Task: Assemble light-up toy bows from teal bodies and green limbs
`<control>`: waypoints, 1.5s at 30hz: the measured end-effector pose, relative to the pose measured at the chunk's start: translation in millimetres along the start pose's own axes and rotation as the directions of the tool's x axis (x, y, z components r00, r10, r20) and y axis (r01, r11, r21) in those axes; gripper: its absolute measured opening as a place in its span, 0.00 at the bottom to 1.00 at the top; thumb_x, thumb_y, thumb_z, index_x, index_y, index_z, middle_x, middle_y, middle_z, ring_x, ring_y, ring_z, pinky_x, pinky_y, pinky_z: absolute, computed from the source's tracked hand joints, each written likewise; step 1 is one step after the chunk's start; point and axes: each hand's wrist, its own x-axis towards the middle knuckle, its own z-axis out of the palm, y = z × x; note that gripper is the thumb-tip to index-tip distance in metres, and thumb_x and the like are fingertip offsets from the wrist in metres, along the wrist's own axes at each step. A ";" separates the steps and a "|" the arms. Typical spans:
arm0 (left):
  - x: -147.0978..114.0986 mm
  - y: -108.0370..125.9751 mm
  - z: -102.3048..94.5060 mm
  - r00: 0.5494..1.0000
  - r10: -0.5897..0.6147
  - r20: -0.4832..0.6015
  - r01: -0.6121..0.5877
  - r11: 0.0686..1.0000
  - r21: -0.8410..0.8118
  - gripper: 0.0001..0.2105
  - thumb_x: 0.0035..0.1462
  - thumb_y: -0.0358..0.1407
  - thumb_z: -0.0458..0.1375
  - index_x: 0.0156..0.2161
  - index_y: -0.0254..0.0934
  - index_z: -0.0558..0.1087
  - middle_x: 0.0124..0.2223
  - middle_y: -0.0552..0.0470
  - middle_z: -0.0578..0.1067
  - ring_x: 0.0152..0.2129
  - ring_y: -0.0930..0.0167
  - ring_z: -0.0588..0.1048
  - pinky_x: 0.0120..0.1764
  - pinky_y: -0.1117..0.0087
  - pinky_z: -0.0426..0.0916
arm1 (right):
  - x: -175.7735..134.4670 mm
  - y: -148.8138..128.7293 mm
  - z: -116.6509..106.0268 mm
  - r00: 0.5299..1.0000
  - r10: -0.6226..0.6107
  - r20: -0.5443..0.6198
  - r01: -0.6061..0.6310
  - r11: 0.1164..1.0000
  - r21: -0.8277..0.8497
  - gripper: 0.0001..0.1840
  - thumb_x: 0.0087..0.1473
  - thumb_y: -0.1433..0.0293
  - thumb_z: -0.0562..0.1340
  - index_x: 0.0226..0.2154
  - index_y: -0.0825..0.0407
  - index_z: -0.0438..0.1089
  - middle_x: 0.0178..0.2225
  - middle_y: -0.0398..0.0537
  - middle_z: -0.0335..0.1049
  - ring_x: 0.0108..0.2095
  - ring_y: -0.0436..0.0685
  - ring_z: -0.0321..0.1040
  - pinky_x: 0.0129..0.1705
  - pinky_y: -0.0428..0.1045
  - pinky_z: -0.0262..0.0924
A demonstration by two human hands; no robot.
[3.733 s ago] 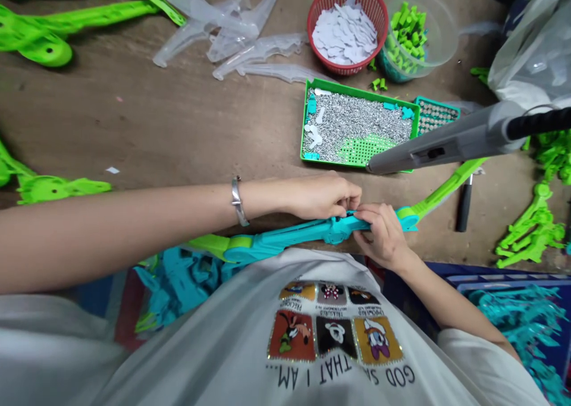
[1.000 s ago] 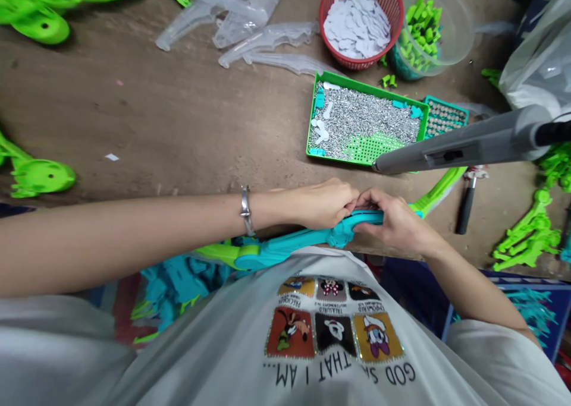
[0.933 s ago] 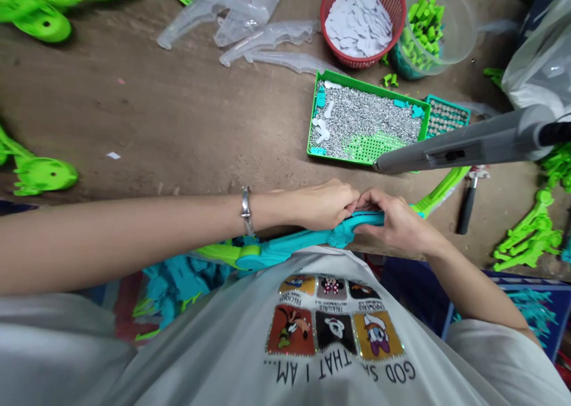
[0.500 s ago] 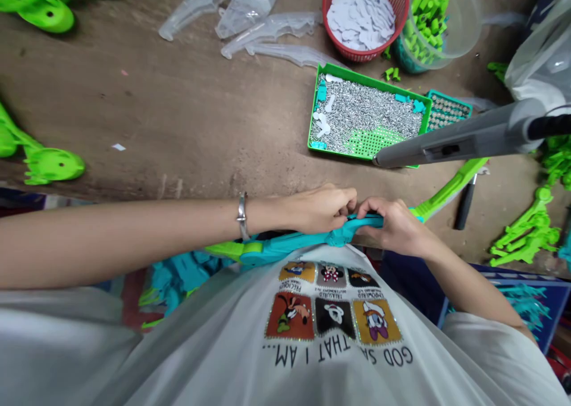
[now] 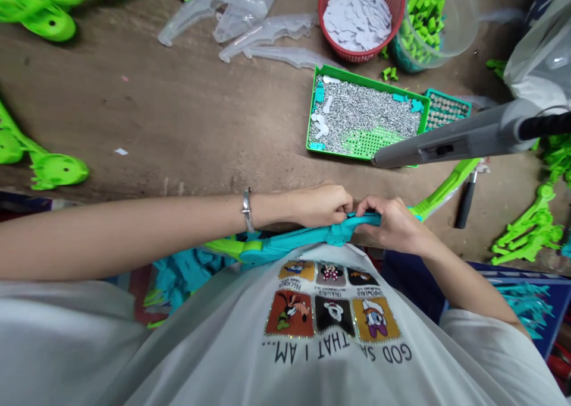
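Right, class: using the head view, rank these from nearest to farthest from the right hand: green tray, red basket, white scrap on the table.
1. Green tray: just beyond the right hand.
2. Red basket: farther back, past the tray.
3. White scrap: well over to the left, on the table.

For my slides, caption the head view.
Right hand gripping a teal piece, left hand curled at its edge, green tray of metal bits beyond.
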 end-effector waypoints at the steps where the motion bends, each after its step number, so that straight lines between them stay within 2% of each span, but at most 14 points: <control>1: -0.5 -0.7 0.6 1.000 0.010 -0.007 -0.010 1.000 0.003 0.08 0.60 0.29 0.57 0.39 0.35 0.80 0.32 0.52 0.81 0.26 0.73 0.75 0.29 0.73 0.59 | 0.2 0.4 -0.2 1.000 -0.005 -0.001 0.005 1.000 0.003 0.08 0.54 0.71 0.70 0.38 0.49 0.73 0.32 0.40 0.76 0.29 0.50 0.67 0.35 0.47 0.56; 8: -1.3 -6.0 6.1 0.998 0.033 -0.052 -0.036 0.998 -0.058 0.08 0.60 0.30 0.57 0.39 0.36 0.79 0.33 0.52 0.81 0.28 0.73 0.76 0.30 0.73 0.59 | 1.2 1.1 0.2 1.000 -0.013 -0.008 0.013 1.000 0.011 0.09 0.54 0.71 0.70 0.38 0.49 0.73 0.32 0.41 0.77 0.29 0.51 0.68 0.35 0.47 0.56; 14: 0.0 -7.9 2.9 1.000 0.002 0.025 -0.001 0.999 -0.053 0.09 0.61 0.28 0.57 0.42 0.35 0.79 0.33 0.53 0.81 0.26 0.74 0.74 0.30 0.74 0.59 | 2.0 -1.8 -0.7 1.000 -0.001 0.001 0.001 1.000 0.011 0.09 0.53 0.70 0.71 0.38 0.49 0.74 0.31 0.40 0.77 0.28 0.50 0.67 0.35 0.47 0.56; 18: -0.2 -8.6 1.8 0.999 0.036 0.018 -0.035 0.998 -0.060 0.09 0.62 0.29 0.57 0.42 0.35 0.80 0.34 0.53 0.82 0.27 0.74 0.75 0.31 0.74 0.60 | 0.5 -2.7 -1.3 1.000 0.012 -0.010 -0.012 1.000 0.005 0.08 0.53 0.70 0.70 0.37 0.48 0.74 0.31 0.39 0.77 0.29 0.50 0.68 0.34 0.47 0.56; 22: -2.1 -7.0 1.6 0.997 0.076 0.015 -0.077 0.997 0.008 0.09 0.63 0.29 0.56 0.38 0.35 0.80 0.31 0.53 0.81 0.24 0.74 0.74 0.30 0.73 0.58 | -0.9 -3.1 -0.3 0.999 0.026 -0.024 -0.026 1.000 0.013 0.08 0.52 0.69 0.71 0.36 0.48 0.75 0.30 0.39 0.77 0.28 0.50 0.67 0.34 0.47 0.56; 26: -4.4 -5.6 3.5 0.994 0.110 0.024 -0.110 0.994 0.014 0.09 0.63 0.28 0.55 0.38 0.35 0.79 0.33 0.51 0.82 0.26 0.74 0.75 0.30 0.74 0.59 | -2.1 -2.4 2.0 0.999 0.029 -0.020 -0.028 0.999 0.043 0.08 0.50 0.70 0.72 0.35 0.48 0.75 0.30 0.39 0.78 0.27 0.50 0.68 0.35 0.48 0.58; 34: -4.5 -4.7 9.7 0.998 0.060 0.025 -0.061 0.998 0.019 0.08 0.65 0.32 0.56 0.38 0.35 0.77 0.33 0.50 0.81 0.27 0.72 0.76 0.30 0.73 0.59 | -3.3 -0.6 6.7 0.999 0.037 -0.037 -0.032 0.991 0.126 0.08 0.48 0.71 0.72 0.33 0.49 0.76 0.31 0.40 0.79 0.30 0.51 0.71 0.35 0.48 0.61; 37: -7.4 -6.3 11.1 0.999 0.027 -0.024 -0.026 0.999 0.028 0.07 0.66 0.33 0.55 0.40 0.36 0.76 0.34 0.51 0.81 0.28 0.71 0.77 0.31 0.72 0.61 | -2.8 6.6 10.4 0.997 0.057 -0.056 -0.045 0.981 0.189 0.09 0.49 0.67 0.73 0.34 0.49 0.76 0.32 0.41 0.80 0.30 0.52 0.72 0.35 0.48 0.63; 40: -19.2 -2.4 10.5 0.988 -0.113 -0.102 0.113 0.994 -0.003 0.12 0.68 0.34 0.51 0.52 0.36 0.72 0.39 0.48 0.81 0.33 0.68 0.79 0.35 0.70 0.66 | -2.3 14.6 13.8 0.991 0.094 -0.100 -0.064 0.961 0.270 0.12 0.50 0.63 0.74 0.35 0.49 0.75 0.36 0.45 0.81 0.33 0.54 0.73 0.37 0.49 0.66; 43: -41.2 10.8 8.4 0.940 -0.148 -0.308 0.150 0.988 -0.017 0.17 0.70 0.36 0.50 0.60 0.33 0.65 0.51 0.39 0.78 0.47 0.62 0.78 0.47 0.64 0.70 | -1.6 19.2 16.8 0.984 0.120 -0.135 -0.068 0.938 0.340 0.14 0.50 0.61 0.74 0.35 0.49 0.74 0.38 0.47 0.81 0.35 0.55 0.74 0.38 0.50 0.68; 45: -57.8 20.3 10.2 0.885 -0.130 -0.447 0.119 0.992 -0.052 0.16 0.69 0.38 0.52 0.58 0.33 0.66 0.54 0.38 0.76 0.53 0.60 0.75 0.52 0.62 0.70 | -0.3 20.9 19.3 0.982 0.128 -0.139 -0.067 0.923 0.379 0.15 0.49 0.60 0.74 0.35 0.49 0.74 0.38 0.47 0.81 0.36 0.55 0.75 0.39 0.51 0.69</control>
